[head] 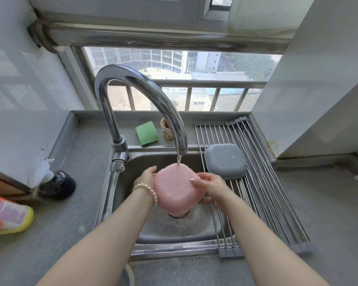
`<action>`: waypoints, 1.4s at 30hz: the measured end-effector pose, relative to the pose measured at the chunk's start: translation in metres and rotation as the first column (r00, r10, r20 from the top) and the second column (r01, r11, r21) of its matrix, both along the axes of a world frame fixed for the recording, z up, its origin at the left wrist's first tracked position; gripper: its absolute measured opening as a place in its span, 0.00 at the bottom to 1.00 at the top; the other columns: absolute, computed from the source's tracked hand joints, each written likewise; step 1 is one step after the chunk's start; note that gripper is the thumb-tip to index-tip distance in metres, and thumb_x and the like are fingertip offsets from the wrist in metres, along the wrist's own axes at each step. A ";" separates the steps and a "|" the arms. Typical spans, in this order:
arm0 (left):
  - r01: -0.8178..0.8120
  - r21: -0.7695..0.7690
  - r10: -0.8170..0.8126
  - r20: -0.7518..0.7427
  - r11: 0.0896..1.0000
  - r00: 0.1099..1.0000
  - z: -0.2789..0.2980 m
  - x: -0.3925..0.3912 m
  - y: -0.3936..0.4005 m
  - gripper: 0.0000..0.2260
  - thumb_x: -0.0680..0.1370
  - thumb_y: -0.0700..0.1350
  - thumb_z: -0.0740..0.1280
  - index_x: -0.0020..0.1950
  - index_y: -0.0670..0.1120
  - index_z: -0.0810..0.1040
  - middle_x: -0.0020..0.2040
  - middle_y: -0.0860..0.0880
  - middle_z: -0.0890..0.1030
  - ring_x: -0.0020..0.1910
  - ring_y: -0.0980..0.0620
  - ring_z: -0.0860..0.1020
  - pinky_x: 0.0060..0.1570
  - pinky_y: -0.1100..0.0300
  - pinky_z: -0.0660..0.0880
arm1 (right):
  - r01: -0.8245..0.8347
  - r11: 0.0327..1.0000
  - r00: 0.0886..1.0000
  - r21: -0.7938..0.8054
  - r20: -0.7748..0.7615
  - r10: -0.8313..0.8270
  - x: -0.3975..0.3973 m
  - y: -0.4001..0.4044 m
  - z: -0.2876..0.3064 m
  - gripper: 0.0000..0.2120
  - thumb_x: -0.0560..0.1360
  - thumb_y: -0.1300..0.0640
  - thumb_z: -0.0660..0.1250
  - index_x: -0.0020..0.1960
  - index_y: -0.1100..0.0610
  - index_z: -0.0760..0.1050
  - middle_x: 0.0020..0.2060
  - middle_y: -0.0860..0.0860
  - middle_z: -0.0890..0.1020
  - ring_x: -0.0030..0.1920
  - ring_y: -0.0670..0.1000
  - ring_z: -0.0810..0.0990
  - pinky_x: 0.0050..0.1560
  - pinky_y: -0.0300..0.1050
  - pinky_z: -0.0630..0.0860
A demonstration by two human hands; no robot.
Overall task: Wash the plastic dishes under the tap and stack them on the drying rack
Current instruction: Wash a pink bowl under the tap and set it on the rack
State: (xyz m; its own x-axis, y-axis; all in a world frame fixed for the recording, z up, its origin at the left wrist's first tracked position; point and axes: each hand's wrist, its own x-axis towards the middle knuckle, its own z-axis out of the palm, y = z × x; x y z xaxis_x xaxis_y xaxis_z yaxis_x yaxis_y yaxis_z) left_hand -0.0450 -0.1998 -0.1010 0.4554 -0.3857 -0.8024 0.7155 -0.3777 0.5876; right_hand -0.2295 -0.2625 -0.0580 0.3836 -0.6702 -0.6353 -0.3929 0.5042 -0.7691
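Note:
A pink plastic bowl (pixel 175 188) is held upside down over the steel sink (pixel 153 230), and water from the chrome tap (pixel 145 93) runs onto its base. My left hand (pixel 146 177) grips the bowl's left side. Gripping its right side is my right hand (pixel 210 187), thumb on top and fingers underneath. A grey plastic bowl (pixel 225 161) lies upside down, wet, on the roll-up drying rack (pixel 262 182) that spans the sink's right edge.
A green sponge (pixel 146 133) and a paper cup (pixel 167 129) sit on the ledge behind the tap. A dark bottle (pixel 57 183) and an orange-yellow bag (pixel 7 213) lie on the grey counter at left. A wall corner juts in at right.

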 end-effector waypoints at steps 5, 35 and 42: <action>0.410 0.186 -0.443 0.196 0.893 0.875 -0.012 -0.006 0.007 0.22 0.62 0.49 0.77 0.50 0.37 0.80 0.47 0.41 0.82 0.47 0.43 0.81 0.55 0.47 0.78 | -0.161 0.987 0.958 0.002 -0.239 0.156 0.001 0.027 -0.006 0.28 0.68 0.43 0.74 0.60 0.57 0.70 0.52 0.54 0.78 0.42 0.53 0.82 0.30 0.44 0.79; 0.806 0.429 -0.879 0.422 0.408 0.221 0.055 0.011 0.051 0.15 0.74 0.42 0.71 0.60 0.45 0.77 0.50 0.49 0.79 0.49 0.53 0.77 0.51 0.62 0.73 | 0.125 0.811 0.908 -0.572 -0.262 -0.325 -0.081 -0.077 -0.008 0.22 0.79 0.47 0.61 0.68 0.59 0.65 0.57 0.57 0.76 0.47 0.59 0.79 0.45 0.58 0.80; 0.817 0.526 -0.949 0.307 0.236 0.076 0.047 0.024 0.073 0.21 0.70 0.37 0.75 0.61 0.48 0.78 0.58 0.46 0.78 0.58 0.49 0.77 0.61 0.54 0.74 | 0.017 0.836 0.813 -0.548 -0.479 -0.331 -0.070 -0.113 -0.035 0.21 0.78 0.45 0.62 0.64 0.58 0.69 0.58 0.61 0.72 0.48 0.64 0.80 0.50 0.61 0.79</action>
